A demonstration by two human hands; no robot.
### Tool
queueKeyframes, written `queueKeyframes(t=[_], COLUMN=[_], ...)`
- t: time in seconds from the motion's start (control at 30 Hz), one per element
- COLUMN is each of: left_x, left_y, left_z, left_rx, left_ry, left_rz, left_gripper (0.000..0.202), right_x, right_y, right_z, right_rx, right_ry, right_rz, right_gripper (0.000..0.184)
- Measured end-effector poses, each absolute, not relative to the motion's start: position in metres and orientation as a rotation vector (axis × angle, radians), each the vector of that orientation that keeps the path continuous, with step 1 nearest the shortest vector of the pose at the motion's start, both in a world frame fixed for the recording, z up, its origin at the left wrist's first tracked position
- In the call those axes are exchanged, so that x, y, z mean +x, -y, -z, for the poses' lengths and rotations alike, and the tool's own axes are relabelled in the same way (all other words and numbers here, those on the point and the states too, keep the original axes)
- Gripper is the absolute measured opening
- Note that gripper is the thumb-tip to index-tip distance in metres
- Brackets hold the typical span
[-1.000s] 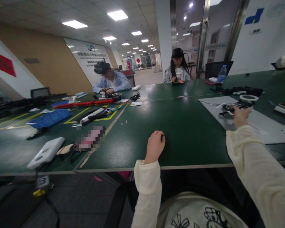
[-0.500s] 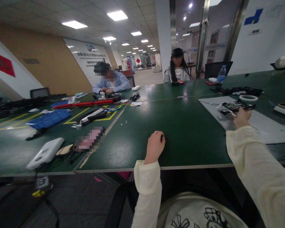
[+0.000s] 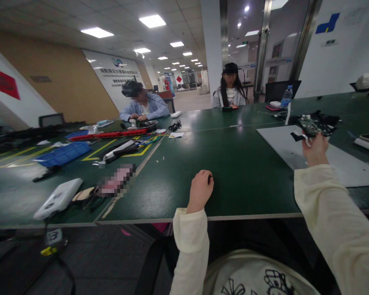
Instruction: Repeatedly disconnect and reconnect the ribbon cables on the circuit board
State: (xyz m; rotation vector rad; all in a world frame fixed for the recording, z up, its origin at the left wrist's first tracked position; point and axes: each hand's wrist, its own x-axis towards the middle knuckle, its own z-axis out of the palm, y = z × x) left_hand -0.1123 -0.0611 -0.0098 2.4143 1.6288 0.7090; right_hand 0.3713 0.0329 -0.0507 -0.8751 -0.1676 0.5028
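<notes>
Right hand (image 3: 315,149) pinches the board (image 3: 310,124), now up off the mat (image 3: 283,141).
A second ago the board lay on the grey mat at the right side of the desk (image 3: 240,172); now it hangs in the air above the mat, gripped by its near edge. The left hand (image 3: 200,190) rests curled in a fist near the desk's front edge.

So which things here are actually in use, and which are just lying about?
In use: circuit board, gripped by right hand above grey mat; left hand fisted on green table.
Lying about: blue tray, water bottle, white device, red strip.
</notes>
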Motion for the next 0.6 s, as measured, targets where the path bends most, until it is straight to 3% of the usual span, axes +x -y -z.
queueKeyframes(t=[0.6], left_x=[-0.113], left_y=[0.061], left_z=[0.010], left_rx=[2.415], left_ry=[-1.609], left_rz=[-0.750], left_gripper=[0.017], right_x=[0.325], right_y=[-0.030], right_z=[0.034], right_rx=[-0.878], right_ry=[0.314], right_rz=[-0.659], right_gripper=[0.010])
